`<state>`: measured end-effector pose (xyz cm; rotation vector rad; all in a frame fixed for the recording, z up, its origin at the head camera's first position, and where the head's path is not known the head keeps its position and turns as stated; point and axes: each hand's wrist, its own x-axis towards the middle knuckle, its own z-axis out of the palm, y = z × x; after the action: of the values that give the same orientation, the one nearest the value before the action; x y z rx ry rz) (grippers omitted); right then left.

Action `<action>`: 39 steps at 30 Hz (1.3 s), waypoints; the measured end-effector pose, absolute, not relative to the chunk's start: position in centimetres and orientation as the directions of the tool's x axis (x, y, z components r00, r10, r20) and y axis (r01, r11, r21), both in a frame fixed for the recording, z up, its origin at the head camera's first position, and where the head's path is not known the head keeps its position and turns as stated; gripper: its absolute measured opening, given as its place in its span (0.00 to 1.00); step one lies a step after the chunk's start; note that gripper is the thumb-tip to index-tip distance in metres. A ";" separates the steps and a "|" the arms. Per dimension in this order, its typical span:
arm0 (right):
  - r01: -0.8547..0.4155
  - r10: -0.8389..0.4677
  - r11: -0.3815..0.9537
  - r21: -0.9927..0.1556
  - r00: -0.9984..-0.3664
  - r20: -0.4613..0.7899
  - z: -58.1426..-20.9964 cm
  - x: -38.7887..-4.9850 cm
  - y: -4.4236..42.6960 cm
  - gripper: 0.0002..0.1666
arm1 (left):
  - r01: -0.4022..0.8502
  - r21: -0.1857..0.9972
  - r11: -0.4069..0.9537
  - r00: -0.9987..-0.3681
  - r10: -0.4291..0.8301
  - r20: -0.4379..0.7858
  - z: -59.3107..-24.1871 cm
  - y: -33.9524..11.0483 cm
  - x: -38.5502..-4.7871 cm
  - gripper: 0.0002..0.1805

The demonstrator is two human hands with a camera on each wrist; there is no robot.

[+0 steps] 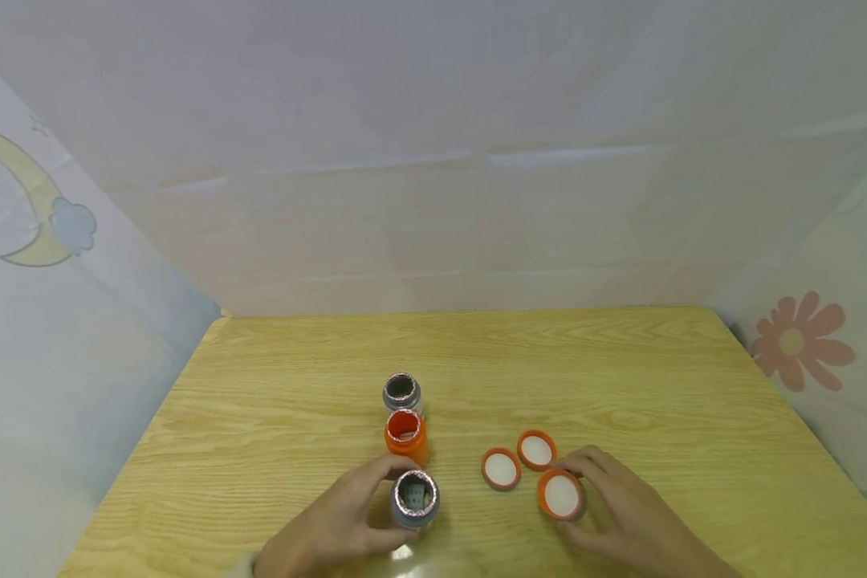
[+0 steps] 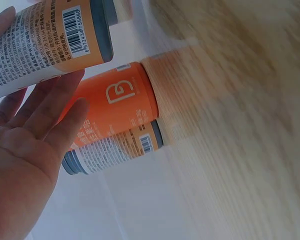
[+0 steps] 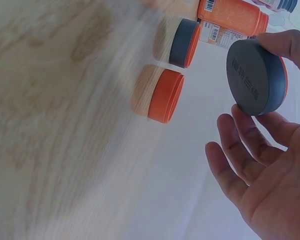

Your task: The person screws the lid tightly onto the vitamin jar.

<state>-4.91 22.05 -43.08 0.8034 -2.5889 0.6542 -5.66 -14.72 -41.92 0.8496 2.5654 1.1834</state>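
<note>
The left hand (image 1: 347,510) grips a lidless round jar with a grey neck and an orange-and-white printed label (image 2: 45,47); a small grey item (image 1: 415,496) shows inside. Beyond it on the wood-grain tabletop (image 1: 260,393) stand 2 more lidless, upright jars: a bright orange round jar (image 2: 115,102), then a grey-necked jar with a printed label (image 2: 112,152). The right hand (image 1: 621,510) pinches a dark grey round lid (image 3: 252,80) above the tabletop, white liner up. Near it lie 2 others, 1 grey-sided lid with an orange rim (image 3: 180,42) and 1 all-orange lid (image 3: 163,97).
</note>
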 end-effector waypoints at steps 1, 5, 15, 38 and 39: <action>-0.600 -0.436 0.730 -0.327 -0.777 0.453 -43.1 -4.9 22.1 0.40 | 0.440 0.741 0.507 -0.811 0.579 0.085 -42.0 -14.6 -5.6 0.32; -0.602 -0.425 0.719 -0.347 -0.776 0.467 -43.0 -4.7 22.2 0.40 | 0.492 0.728 0.477 -0.788 0.600 0.139 -42.2 -14.3 -5.5 0.32; -0.622 -0.425 0.678 -0.391 -0.766 0.483 -42.9 -4.4 22.6 0.41 | 0.585 0.643 0.494 -0.757 0.617 0.216 -42.8 -13.9 -5.6 0.33; -0.614 -0.423 0.665 -0.425 -0.779 0.464 -41.7 -4.1 22.5 0.44 | 0.571 0.677 0.465 -0.732 0.661 0.164 -43.2 -13.0 -5.8 0.33; -0.616 -0.423 0.659 -0.432 -0.778 0.464 -41.7 -4.1 22.5 0.44 | 0.564 0.685 0.461 -0.732 0.663 0.157 -43.2 -12.9 -5.8 0.33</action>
<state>-4.12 22.49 -41.68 0.8261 -2.5545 0.8383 -5.81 -12.91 -43.16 1.0855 2.5701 1.1279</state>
